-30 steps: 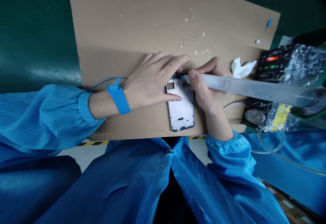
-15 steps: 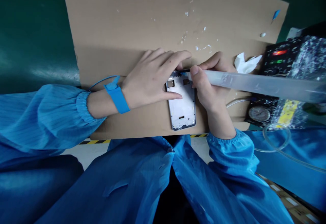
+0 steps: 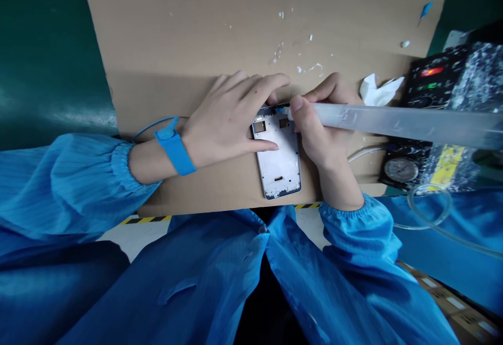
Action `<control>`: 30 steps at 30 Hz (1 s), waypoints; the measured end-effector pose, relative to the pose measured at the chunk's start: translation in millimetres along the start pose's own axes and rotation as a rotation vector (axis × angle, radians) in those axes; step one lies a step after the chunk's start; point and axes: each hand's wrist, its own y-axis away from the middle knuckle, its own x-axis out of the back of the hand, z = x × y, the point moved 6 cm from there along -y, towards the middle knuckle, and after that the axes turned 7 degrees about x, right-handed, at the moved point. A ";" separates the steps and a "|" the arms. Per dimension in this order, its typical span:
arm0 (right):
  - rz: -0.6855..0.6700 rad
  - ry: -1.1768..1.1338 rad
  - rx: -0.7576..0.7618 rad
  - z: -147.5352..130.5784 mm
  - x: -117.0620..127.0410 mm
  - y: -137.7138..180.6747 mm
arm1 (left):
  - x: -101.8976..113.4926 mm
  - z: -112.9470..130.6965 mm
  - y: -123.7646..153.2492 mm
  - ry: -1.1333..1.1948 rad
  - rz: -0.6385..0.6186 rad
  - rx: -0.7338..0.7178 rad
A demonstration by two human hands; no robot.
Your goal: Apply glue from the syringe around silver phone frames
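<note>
A silver phone frame (image 3: 277, 159) lies on a cardboard sheet, its short side toward my body, with cut-outs near its far end. My left hand (image 3: 231, 120) rests over its left side, thumb stretched across the metal face and the other fingers curving round the far edge. A long translucent dispensing syringe (image 3: 396, 122) is gripped by my right hand (image 3: 324, 125) between thumb and fingers, tilted off to the right. Its blue tip (image 3: 280, 110) is at the frame's far edge; whether it touches is too small to tell. A blue wrist strap (image 3: 175, 148) circles my left wrist.
Cardboard (image 3: 188, 31) covers the green table. On the right stands a stained dispenser unit (image 3: 436, 86) with lights and a pressure gauge (image 3: 401, 169). Clear tubing (image 3: 430, 219) loops below it. A crumpled white tissue (image 3: 379, 91) and white residue bits (image 3: 310, 37) lie beyond my hands.
The whole view has shifted slightly. Both hands keep their grips, and the syringe tip stays at the phone frame's far edge with no clear movement along it.
</note>
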 end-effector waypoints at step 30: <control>0.133 -0.359 0.164 10.3 -6.7 -9.8 | 1.5 7.0 7.1 -0.179 0.021 -0.033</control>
